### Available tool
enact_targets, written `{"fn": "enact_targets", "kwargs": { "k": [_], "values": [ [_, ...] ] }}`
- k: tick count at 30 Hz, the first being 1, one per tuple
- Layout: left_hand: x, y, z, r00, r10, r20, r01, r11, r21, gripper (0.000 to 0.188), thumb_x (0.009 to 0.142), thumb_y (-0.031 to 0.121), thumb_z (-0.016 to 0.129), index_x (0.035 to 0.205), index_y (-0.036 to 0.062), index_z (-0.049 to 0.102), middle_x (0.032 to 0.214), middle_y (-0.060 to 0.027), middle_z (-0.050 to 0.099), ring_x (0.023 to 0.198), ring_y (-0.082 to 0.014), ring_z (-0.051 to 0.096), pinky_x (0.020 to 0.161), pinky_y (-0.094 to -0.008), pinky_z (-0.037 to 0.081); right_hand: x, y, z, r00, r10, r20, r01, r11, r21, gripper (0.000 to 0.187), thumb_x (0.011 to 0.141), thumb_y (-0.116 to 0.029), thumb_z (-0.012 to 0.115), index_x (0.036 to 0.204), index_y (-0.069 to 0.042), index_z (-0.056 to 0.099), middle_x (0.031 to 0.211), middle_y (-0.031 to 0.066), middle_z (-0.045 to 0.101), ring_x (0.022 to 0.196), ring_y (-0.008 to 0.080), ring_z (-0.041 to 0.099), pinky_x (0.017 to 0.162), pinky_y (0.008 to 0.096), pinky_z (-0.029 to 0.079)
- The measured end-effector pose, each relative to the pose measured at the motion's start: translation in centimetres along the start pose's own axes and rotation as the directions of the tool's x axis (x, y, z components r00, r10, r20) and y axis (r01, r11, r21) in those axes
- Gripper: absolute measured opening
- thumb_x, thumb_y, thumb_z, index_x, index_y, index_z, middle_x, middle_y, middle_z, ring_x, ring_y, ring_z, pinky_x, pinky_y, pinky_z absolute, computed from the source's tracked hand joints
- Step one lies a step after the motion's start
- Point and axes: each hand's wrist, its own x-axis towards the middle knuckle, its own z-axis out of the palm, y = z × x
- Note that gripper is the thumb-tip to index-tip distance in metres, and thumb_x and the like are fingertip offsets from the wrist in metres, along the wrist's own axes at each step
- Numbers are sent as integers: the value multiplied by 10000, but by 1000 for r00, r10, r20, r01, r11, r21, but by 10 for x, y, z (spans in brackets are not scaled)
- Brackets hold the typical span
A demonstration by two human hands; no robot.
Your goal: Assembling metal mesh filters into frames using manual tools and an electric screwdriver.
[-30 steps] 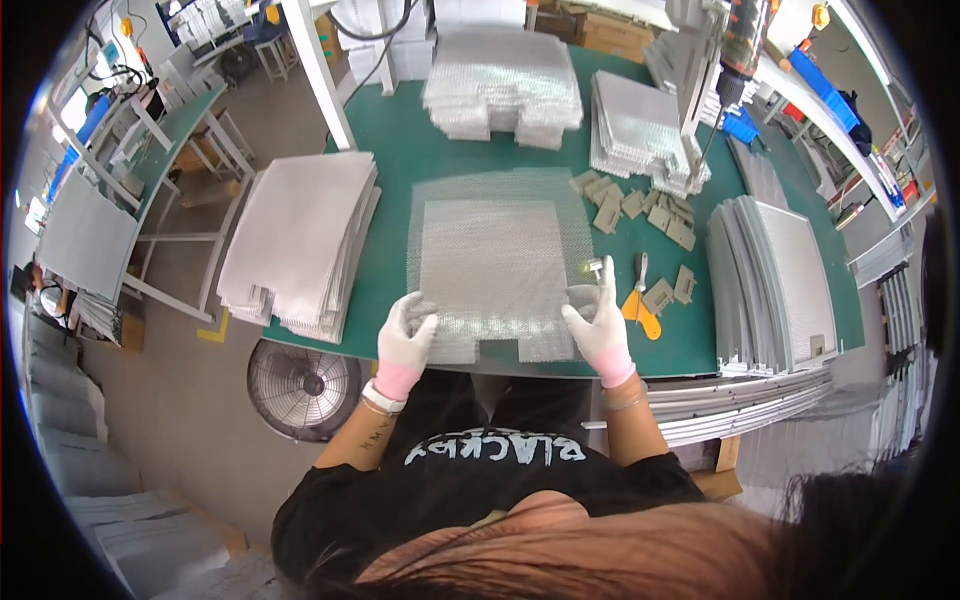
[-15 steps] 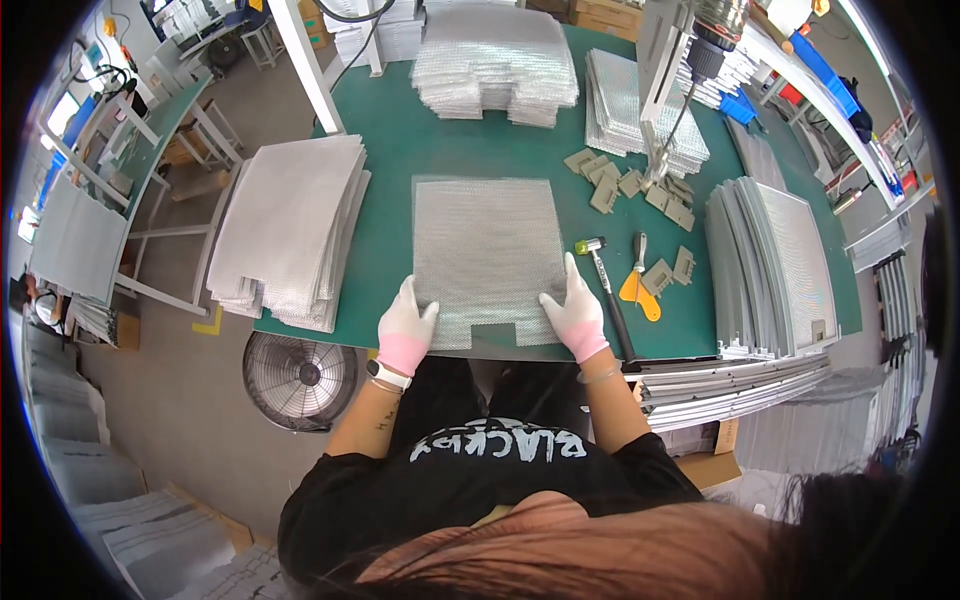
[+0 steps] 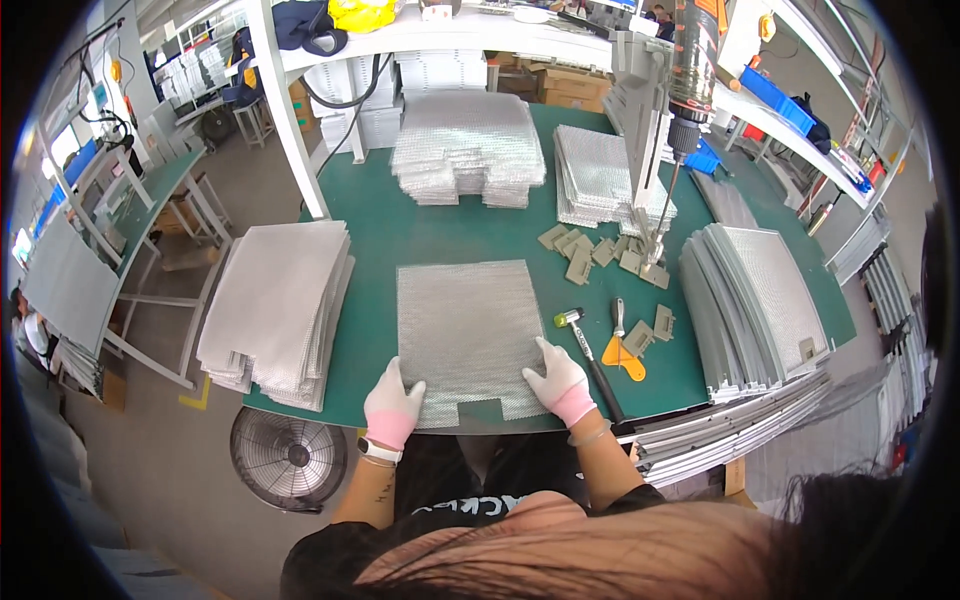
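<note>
A grey metal mesh sheet [image 3: 465,330] with a rectangular notch in its near edge lies on the green tabletop in front of me. My left hand [image 3: 394,405], in a white glove with a pink cuff, grips its near left edge with the thumb on top. At the near right edge my right hand [image 3: 560,383], gloved alike, holds the sheet the same way. To the right of the sheet lie a hammer [image 3: 590,362] with a yellow-green face and a yellow scraper [image 3: 623,352] with a grey handle. Several small grey-green plates [image 3: 578,262] lie loose farther off.
White notched sheets are stacked [image 3: 275,310] at the left, mesh sheets [image 3: 465,150] at the back, and framed mesh panels [image 3: 760,300] at the right. An electric screwdriver [image 3: 690,105] hangs over the back right. Below the table's left edge stands a floor fan [image 3: 290,455].
The head view has tilted up, so the table and hands appear lower and the back shelf shows. Both hands stay on the mesh sheet's sides.
</note>
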Motion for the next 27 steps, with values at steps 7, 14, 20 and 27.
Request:
{"fn": "enact_targets", "kwargs": {
  "k": [7, 14, 20, 27],
  "values": [
    [5, 16, -8, 1000, -27, -13, 29, 987, 161, 701, 822, 289, 745, 1380, -16, 451, 1233, -227, 613, 1028, -387, 652, 854, -427, 536, 16, -36, -51, 957, 137, 257, -62, 958, -278, 571, 891, -436, 613, 1360, -118, 539, 1178, 204, 620, 1029, 401, 635, 884, 431, 526],
    [20, -3, -20, 923, 343, 172, -381, 872, 308, 638, 828, 312, 704, 1407, 114, 521, 1464, -203, 452, 1363, -443, 363, 1151, -580, 234, 168, 30, -99, 983, -23, -182, -2, 991, -136, 397, 897, -393, 554, 1041, -54, 703, 931, 252, 683, 933, 414, 650, 874, 468, 515],
    [30, -16, -17, 921, 328, 210, -382, 866, 322, 603, 850, 360, 673, 1386, 114, 544, 1463, -169, 467, 1377, -458, 350, 1168, -590, 193, 316, 50, -131, 925, 341, -167, -355, 933, -57, 716, 822, -560, 642, 1176, 62, 637, 1147, 308, 650, 1128, 426, 620, 979, 470, 482],
    [27, -5, -21, 942, 327, 70, -334, 933, 131, 711, 780, 329, 764, 1386, 57, 512, 1497, -302, 338, 1389, -512, 278, 1158, -597, 192, 371, 87, -137, 834, 454, -314, -505, 857, -102, 746, 814, -533, 631, 1223, 90, 595, 1203, 301, 637, 1176, 377, 619, 1036, 420, 476]
  ]
}}
